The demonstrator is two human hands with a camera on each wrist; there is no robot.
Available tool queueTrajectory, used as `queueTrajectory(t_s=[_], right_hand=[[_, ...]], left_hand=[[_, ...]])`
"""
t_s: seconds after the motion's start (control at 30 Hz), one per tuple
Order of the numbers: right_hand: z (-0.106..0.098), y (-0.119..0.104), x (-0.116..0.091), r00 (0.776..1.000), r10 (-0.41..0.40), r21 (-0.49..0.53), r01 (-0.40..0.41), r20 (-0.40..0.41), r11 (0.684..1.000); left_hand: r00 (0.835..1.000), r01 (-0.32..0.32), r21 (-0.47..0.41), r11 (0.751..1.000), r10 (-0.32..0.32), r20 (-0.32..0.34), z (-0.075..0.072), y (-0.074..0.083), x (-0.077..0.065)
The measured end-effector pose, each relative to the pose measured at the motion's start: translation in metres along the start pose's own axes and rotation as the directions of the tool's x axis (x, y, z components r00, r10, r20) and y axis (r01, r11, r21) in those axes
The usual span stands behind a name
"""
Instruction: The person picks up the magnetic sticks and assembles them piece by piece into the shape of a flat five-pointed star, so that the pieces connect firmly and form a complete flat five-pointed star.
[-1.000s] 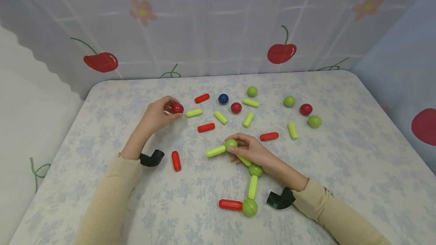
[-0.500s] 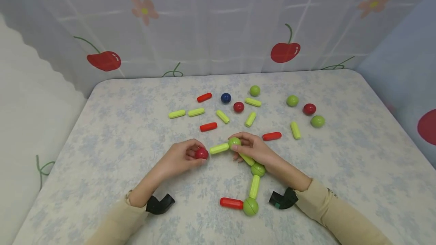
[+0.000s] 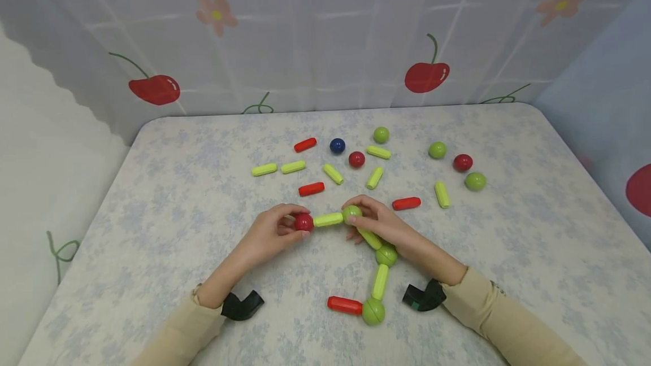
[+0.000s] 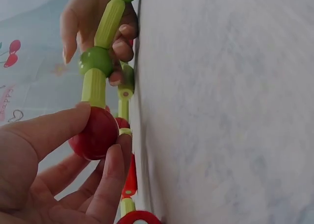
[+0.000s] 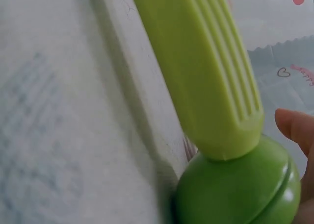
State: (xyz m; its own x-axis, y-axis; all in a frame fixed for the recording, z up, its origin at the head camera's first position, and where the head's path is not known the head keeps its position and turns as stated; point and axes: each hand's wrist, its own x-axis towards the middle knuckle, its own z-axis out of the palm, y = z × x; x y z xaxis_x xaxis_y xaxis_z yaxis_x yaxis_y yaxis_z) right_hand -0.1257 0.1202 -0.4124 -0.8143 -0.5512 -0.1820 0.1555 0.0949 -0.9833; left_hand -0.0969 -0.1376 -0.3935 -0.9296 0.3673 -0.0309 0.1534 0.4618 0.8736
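My left hand (image 3: 268, 235) pinches a red ball (image 3: 304, 222) between thumb and fingers. That ball meets the free end of a yellow-green rod (image 3: 328, 219); in the left wrist view the red ball (image 4: 95, 135) sits right against the rod (image 4: 93, 88). My right hand (image 3: 382, 225) grips the green ball (image 3: 350, 213) at the rod's other end. From there a bent chain runs toward me: another rod (image 3: 369, 238), a green ball (image 3: 386, 255), a rod (image 3: 380, 282), a last green ball (image 3: 373, 312) and a red rod (image 3: 344, 305). The right wrist view shows a rod (image 5: 206, 77) joined to a green ball (image 5: 235, 189).
Behind the hands lie loose pieces: several yellow-green rods (image 3: 333, 174), red rods (image 3: 311, 189), a blue ball (image 3: 337, 146), red balls (image 3: 356, 159) and green balls (image 3: 437, 150). A patterned cloth covers the table (image 3: 178, 185). A cherry-print curtain (image 3: 305, 33) hangs at its back edge.
My left hand has brought the red ball from the back left toward me and rightward, up to the rod's end. The right hand has stayed nearly in place on the green ball.
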Motion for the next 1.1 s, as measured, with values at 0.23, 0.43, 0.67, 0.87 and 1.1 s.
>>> queueTrajectory(t_s=[0.23, 0.43, 0.67, 0.87, 1.1], right_hand=[[0.004, -0.001, 0.003, 1.0, -0.006, -0.187, 0.006, 0.0, 0.982], [0.005, 0.001, 0.003, 1.0, -0.018, -0.269, 0.011, -0.024, 0.963], [0.006, 0.001, 0.002, 0.998, -0.018, -0.241, 0.005, -0.053, 0.971], [0.007, 0.001, 0.003, 0.996, 0.021, -0.226, -0.04, -0.087, 0.973], [0.008, 0.003, 0.004, 0.99, 0.027, -0.222, -0.058, -0.139, 0.973]], left_hand=[[0.995, -0.075, -0.005, 0.997, 0.075, 0.061, 0.006, 0.001, 0.003], [0.995, -0.08, 0.058, 0.995, 0.076, 0.07, 0.01, 0.004, 0.002], [0.997, -0.077, 0.19, 0.979, 0.077, 0.009, -0.017, 0.004, -0.005], [0.994, 0.096, 0.444, 0.891, -0.062, -0.091, -0.044, -0.008, -0.018], [0.988, 0.157, 0.49, 0.858, -0.137, -0.076, -0.028, -0.01, -0.021]])
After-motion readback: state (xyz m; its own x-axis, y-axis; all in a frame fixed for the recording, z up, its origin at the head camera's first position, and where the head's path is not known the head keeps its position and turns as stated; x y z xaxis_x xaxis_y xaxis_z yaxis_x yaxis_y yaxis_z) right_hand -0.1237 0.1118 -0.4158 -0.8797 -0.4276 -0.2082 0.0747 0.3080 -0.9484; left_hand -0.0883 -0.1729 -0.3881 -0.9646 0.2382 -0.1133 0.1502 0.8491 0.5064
